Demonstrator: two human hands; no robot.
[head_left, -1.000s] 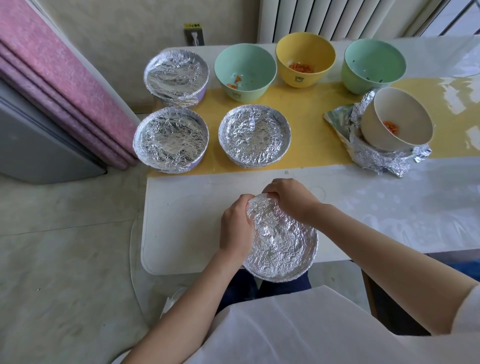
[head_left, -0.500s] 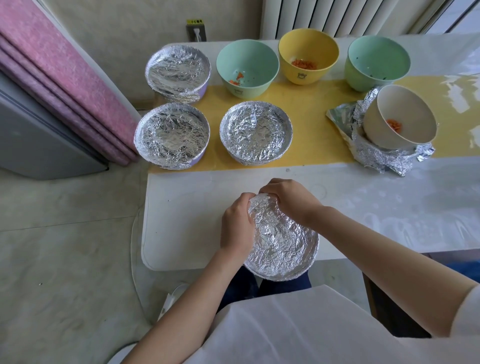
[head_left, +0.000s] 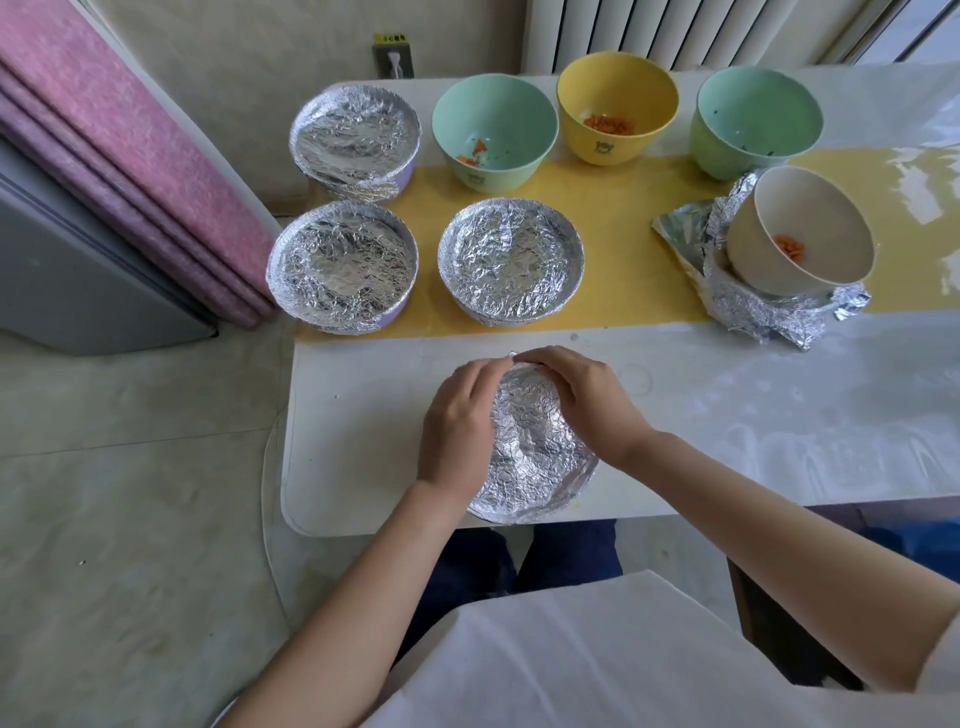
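Observation:
A foil-covered bowl (head_left: 535, 457) sits at the near edge of the white table (head_left: 779, 415). My left hand (head_left: 457, 431) grips its left rim, fingers curled over the foil. My right hand (head_left: 587, 400) holds the far right rim, fingertips pinching the foil at the far edge. Three more foil-covered bowls stand behind: one at mid-left (head_left: 343, 265), one in the middle (head_left: 511, 260), one at the far left (head_left: 356, 140).
Two green bowls (head_left: 493, 135) (head_left: 756, 117) and a yellow bowl (head_left: 615, 98) with orange pieces line the back. A cream bowl (head_left: 800, 228) leans on crumpled foil (head_left: 753, 306) at right. A yellow mat (head_left: 613, 218) runs across the table. Pink folded panels (head_left: 130, 156) stand left.
Both hands have shifted slightly along the foil at the bowl's far rim, the left fingers now reaching closer to the right ones. The bowl stays in place.

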